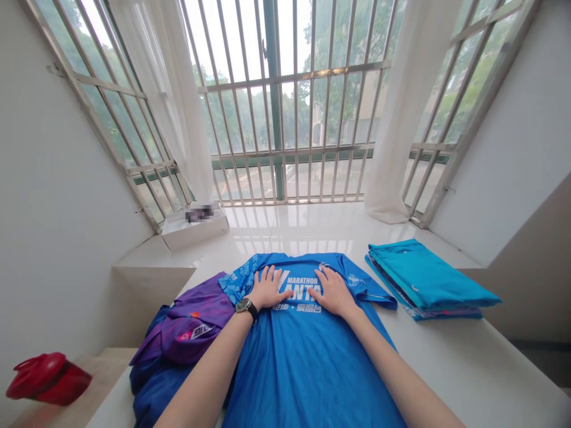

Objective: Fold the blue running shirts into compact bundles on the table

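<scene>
Where the blue shirt point(307, 368) lies, left hand point(267, 289) and right hand point(334, 291) rest palm-down; fingers are spread.

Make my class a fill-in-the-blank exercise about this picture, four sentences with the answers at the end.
1. The left hand and right hand lie on a blue T-shirt printed with the English word ____.
2. The wristwatch is on the person's ____ wrist.
3. From the person's viewpoint, the folded clothes lie to the ____ of the shirt.
4. The crumpled garment with a pink logo is ____ in colour.

Missing words: MARATHON; left; right; purple.
</scene>
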### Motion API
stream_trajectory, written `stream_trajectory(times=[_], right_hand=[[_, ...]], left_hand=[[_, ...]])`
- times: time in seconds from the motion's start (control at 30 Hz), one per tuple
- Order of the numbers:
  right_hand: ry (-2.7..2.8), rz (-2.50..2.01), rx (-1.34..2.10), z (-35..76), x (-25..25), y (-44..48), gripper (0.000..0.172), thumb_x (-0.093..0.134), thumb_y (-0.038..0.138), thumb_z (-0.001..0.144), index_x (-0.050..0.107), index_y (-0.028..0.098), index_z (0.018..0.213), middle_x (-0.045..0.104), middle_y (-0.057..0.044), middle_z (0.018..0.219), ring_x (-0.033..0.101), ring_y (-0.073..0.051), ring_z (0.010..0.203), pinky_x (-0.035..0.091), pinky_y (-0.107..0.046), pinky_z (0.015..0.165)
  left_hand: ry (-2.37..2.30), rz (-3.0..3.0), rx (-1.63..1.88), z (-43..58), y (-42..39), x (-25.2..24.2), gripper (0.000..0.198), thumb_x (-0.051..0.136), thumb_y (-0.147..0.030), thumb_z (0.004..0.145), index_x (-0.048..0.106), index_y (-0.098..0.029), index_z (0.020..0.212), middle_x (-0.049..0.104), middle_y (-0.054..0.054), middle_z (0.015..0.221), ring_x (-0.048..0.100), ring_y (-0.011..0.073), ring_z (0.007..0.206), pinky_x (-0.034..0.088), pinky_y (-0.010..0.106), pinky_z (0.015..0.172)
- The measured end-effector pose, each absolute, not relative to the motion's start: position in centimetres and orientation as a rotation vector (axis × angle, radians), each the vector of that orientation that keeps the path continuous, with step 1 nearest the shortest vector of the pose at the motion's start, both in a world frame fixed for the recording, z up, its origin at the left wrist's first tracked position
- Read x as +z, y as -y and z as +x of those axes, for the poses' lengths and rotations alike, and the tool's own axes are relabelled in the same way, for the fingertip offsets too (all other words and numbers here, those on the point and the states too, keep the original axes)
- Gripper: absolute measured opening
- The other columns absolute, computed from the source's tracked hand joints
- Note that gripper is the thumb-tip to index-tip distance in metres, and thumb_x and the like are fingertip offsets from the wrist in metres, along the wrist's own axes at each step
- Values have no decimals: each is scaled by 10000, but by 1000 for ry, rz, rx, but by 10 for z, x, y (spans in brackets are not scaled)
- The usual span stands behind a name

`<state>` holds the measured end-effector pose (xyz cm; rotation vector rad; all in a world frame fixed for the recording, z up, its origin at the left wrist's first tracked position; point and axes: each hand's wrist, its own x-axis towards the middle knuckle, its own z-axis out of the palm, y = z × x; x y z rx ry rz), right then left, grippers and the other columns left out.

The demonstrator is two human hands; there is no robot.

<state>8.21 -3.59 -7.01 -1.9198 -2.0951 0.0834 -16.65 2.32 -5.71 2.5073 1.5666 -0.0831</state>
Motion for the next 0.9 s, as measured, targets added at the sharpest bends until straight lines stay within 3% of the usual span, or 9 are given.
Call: stream_trajectory(times=[0.1,0.23,0.37,0.43,0.6,0.67,0.73,0.8,0.9], right_hand=[[2051,-1876,-7,80,-69,46,553,457,469,939,576,120,1350,461,-191,1494,369,-301,1411,254,-426,1172],[1828,-1943,-251,86,-68,71,419,430,324,941,631,155,1267,398,-179,1530,243,-336,1469,169,-497,1193],[1320,-2181,-142,112,-63,94,693,511,326,870,366,28,1479,267,-326,1541,301,-476,1409,274,-615,1094],[1187,-2162,184,127,-57,101,833,546,333,826,234,0,1523,360,-358,1474,421,-489,1327,337,-626,1037],[1238,-1905,627,124,-40,113,647,599,308,691,565,69,1291,702,-201,1091,650,-360,1073,480,-479,959],[1302,-1765,693,100,-39,122,520,583,325,697,638,125,1174,716,-149,1094,657,-299,1070,517,-395,918],[1368,-1630,752,68,-40,135,444,574,335,717,656,162,1117,718,-108,1113,657,-257,1058,533,-349,880],[1446,-1513,811,37,-41,152,393,581,318,723,657,173,1080,720,-86,1089,669,-233,943,544,-351,830],[1671,-1324,923,2,-37,179,418,598,248,728,629,169,1137,691,-98,1129,649,-237,926,532,-400,862]], left_hand=[[-1540,2536,-58,-167,-22,-57,1007,244,-860,829,206,-191,1582,108,149,1651,50,363,1514,44,641,1166],[-1470,2571,-61,-169,-12,-54,1002,243,-865,829,205,-205,1582,115,136,1652,63,359,1514,51,627,1174],[-1411,2589,-65,-169,6,-48,1014,277,-864,824,210,-192,1580,116,144,1651,65,358,1514,44,617,1180],[-1386,2578,-51,-167,16,-42,1012,332,-852,821,239,-178,1570,146,155,1645,84,365,1510,65,619,1179],[-1339,2527,124,-147,43,-18,690,613,-596,830,551,-146,1349,475,196,1472,372,387,1391,256,554,1142],[-1339,2511,226,-132,53,-9,465,463,-444,956,580,-143,1290,578,172,1359,497,312,1297,359,443,1090],[-1322,2476,255,-117,61,-2,455,262,-356,1026,600,-141,1243,656,144,1235,607,245,1155,452,348,975],[-1261,2447,212,-106,65,2,509,219,-400,1035,650,-156,1152,714,107,1097,674,217,1004,501,298,854],[-1165,2432,119,-102,67,5,491,471,-566,932,662,-179,1168,728,85,1089,687,245,986,520,295,812]])
